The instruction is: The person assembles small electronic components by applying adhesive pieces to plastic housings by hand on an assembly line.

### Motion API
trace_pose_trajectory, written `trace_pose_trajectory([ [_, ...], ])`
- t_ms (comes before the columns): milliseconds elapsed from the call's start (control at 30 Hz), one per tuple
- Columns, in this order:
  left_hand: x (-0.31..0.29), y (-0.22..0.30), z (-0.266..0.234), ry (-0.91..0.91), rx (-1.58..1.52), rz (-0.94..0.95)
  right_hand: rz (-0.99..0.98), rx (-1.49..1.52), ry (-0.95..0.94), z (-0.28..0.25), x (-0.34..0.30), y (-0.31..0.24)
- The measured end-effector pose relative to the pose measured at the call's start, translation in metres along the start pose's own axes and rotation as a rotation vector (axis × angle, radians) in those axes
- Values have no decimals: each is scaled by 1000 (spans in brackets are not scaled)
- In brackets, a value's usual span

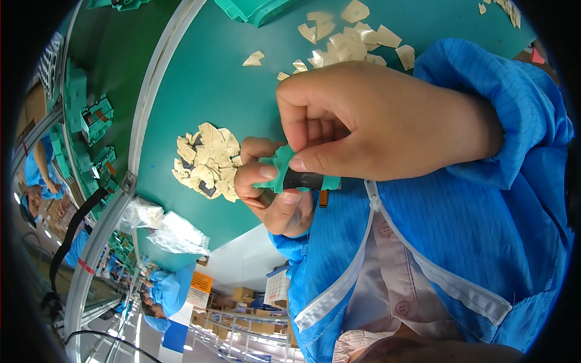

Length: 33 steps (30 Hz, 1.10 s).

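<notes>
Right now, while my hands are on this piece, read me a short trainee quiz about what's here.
1. Which hand grips the left end of the green part?
2. True or false: the right hand completely hides the black strip on that part.
3. What lies heaped to the green part's left in the picture? A) blue gloves; B) pale flat pieces; C) metal screws.

Key:
1. The left hand.
2. False; much of the strip shows below the right thumb.
3. B.
</notes>
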State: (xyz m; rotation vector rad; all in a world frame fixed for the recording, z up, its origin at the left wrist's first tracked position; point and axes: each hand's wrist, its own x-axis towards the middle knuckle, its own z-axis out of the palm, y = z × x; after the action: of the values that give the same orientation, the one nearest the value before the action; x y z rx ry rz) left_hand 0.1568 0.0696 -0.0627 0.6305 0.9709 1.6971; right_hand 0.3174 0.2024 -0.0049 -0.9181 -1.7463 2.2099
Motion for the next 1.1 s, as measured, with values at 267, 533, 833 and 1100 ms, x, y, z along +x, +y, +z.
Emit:
trace_pose_trajectory([
  [267,-2,0,-1,23,-6,-7,-26,-41,-13,2,0,4],
  [533,-1,-3,1,40,-1,12,-113,-85,24,3,0,8],
  [833,-1,-4,1,58,-11,-6,-158,-141,70,5,2,11],
  [1100,0,9,0,48,-81,26,-254,-331,183,12,1,16],
])
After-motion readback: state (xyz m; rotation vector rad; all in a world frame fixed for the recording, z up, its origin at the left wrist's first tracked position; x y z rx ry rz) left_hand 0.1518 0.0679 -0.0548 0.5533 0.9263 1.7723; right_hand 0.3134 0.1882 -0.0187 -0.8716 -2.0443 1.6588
